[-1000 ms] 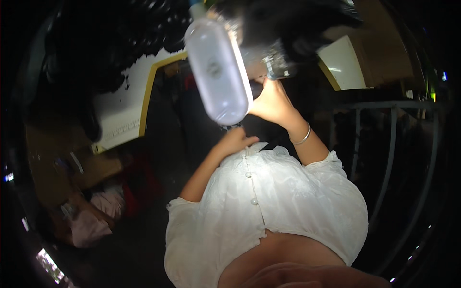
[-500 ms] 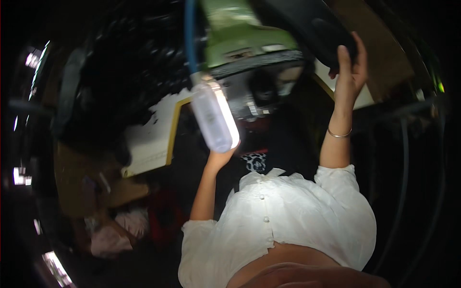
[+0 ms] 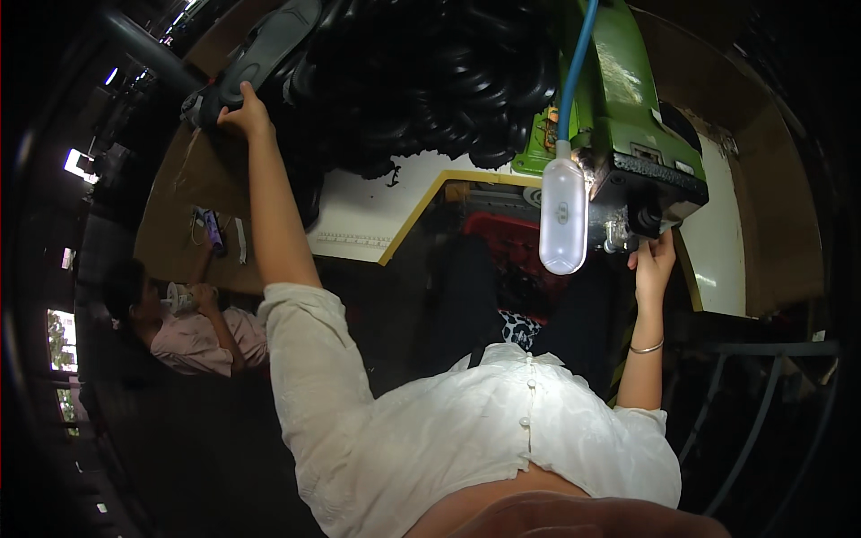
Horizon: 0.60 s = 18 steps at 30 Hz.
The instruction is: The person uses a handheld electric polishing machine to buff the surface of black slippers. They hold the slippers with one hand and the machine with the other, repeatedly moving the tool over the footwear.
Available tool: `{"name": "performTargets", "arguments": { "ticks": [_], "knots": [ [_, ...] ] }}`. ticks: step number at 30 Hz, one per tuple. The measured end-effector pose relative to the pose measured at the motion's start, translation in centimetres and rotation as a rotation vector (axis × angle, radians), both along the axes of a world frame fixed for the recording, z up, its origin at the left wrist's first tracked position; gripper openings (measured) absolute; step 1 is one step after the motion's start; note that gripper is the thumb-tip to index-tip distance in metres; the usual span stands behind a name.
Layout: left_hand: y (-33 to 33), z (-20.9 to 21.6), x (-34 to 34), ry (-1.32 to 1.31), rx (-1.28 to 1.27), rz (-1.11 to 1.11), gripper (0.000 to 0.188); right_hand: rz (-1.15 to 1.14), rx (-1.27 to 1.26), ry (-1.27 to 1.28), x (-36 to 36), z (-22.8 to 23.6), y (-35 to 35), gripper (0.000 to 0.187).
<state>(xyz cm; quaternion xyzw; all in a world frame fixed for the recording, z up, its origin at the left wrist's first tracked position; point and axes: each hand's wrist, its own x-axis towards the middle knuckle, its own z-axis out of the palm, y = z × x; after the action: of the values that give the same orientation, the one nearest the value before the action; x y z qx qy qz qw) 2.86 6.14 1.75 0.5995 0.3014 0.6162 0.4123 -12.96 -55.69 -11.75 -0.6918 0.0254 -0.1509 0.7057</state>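
Closed around the near end of a dark shoe sole (image 3: pixel 269 45) was the left hand (image 3: pixel 240 115), arm stretched far to the left. Just right of the sole, a large heap of black soles (image 3: pixel 430 81) was piled on the white table (image 3: pixel 368 215). At right, the green machine (image 3: pixel 628 117) was touched at its dark underside by the right hand (image 3: pixel 653 262); whether anything was gripped could not be told. A pale lamp (image 3: pixel 563 215) on a blue hose hung just left of that hand. Another person (image 3: pixel 193 327) was seated lower left.

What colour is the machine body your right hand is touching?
Bright green, with a black lower end where the right hand touches the machine. The head view shows it best.
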Motion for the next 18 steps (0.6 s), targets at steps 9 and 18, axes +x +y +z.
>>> {"name": "performTargets", "arguments": {
  "ticks": [9,18],
  "knots": [
    [-6.1,5.1,-1.5,-0.189,0.089,-0.466,0.05,0.056,-0.021,0.048,-0.2,-2.1,-0.4,0.029],
    [-27.1,-1.2,-21.6,-0.449,0.748,-0.271,0.046,0.455,-0.284,0.213,-5.0,-8.4,1.4,0.047]
  ]
}}
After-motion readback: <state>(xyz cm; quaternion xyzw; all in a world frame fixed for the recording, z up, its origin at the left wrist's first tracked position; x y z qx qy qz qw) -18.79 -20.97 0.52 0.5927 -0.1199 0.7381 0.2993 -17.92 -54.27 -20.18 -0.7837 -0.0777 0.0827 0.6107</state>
